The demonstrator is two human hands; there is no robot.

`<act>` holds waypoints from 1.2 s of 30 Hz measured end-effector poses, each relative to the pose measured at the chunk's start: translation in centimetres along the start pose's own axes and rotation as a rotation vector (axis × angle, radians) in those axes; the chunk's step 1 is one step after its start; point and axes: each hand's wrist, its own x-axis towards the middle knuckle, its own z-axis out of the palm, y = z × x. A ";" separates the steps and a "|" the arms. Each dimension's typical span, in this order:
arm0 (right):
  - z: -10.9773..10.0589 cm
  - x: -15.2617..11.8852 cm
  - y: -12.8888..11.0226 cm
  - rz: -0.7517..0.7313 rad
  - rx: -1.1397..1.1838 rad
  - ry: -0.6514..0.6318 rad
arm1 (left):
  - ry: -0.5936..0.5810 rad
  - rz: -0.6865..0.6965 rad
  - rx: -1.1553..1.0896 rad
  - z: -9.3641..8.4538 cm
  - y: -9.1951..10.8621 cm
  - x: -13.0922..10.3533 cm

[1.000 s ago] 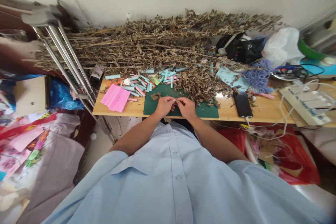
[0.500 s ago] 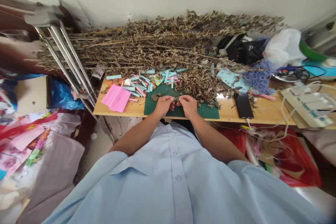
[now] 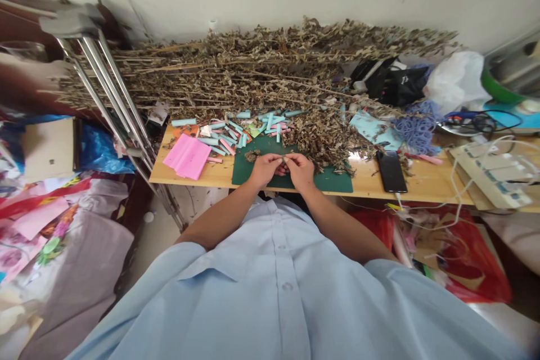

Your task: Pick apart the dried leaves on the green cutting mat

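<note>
My left hand (image 3: 265, 171) and my right hand (image 3: 301, 172) meet fingertip to fingertip over the green cutting mat (image 3: 337, 181). Both are closed in a pinch on a small bit of dried leaf, mostly hidden by the fingers. A little clump of dried leaves (image 3: 252, 155) lies on the mat just beyond my left hand. Behind my right hand, a loose heap of crumpled dried leaves (image 3: 320, 138) spills over the mat's far edge. Rolled blue and pink paper tubes (image 3: 228, 138) lie scattered to the left of the heap.
Long dried plant stalks (image 3: 202, 81) span the table's back. Pink paper sheets (image 3: 187, 156) lie left; a phone (image 3: 391, 171), purple cord (image 3: 417, 126) and a power strip (image 3: 491, 171) lie right. A metal crutch (image 3: 105, 84) leans at the table's left end.
My hands have drawn closer, and their fingertips now meet. The bit of dried leaf that showed between them is mostly covered.
</note>
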 end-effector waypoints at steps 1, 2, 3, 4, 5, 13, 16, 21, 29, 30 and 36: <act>0.0 -0.1 -0.1 -0.003 -0.013 0.000 | -0.005 0.002 -0.019 0.0 0.0 0.0; 0.0 -0.1 -0.2 -0.005 -0.024 -0.001 | -0.008 0.007 -0.034 0.0 0.1 -0.1; -0.1 -0.1 -0.2 -0.008 -0.033 -0.003 | -0.008 0.013 -0.042 0.0 0.1 -0.1; -0.2 -0.1 -0.2 -0.010 -0.037 -0.007 | -0.006 0.019 -0.047 0.0 0.1 -0.2; -0.3 -0.1 -0.1 -0.010 -0.034 -0.016 | -0.005 0.020 -0.051 0.0 0.1 -0.2; -0.8 0.5 0.7 0.082 0.122 -0.027 | 0.044 -0.005 -0.110 -0.3 -0.1 0.1; -0.8 0.6 0.6 0.101 0.174 -0.006 | 0.029 -0.011 -0.136 -0.4 -0.2 0.1; -0.7 0.5 0.4 0.084 0.217 -0.003 | 0.029 -0.012 -0.129 -0.4 -0.2 0.0; -0.6 0.4 0.2 0.082 0.187 0.000 | 0.025 -0.006 -0.137 -0.2 0.1 -0.2; -0.6 0.4 0.1 0.083 0.173 0.002 | 0.028 -0.009 -0.133 -0.2 0.2 -0.3; -0.4 0.4 0.2 0.068 0.123 0.027 | 0.047 -0.018 -0.111 -0.2 0.2 -0.2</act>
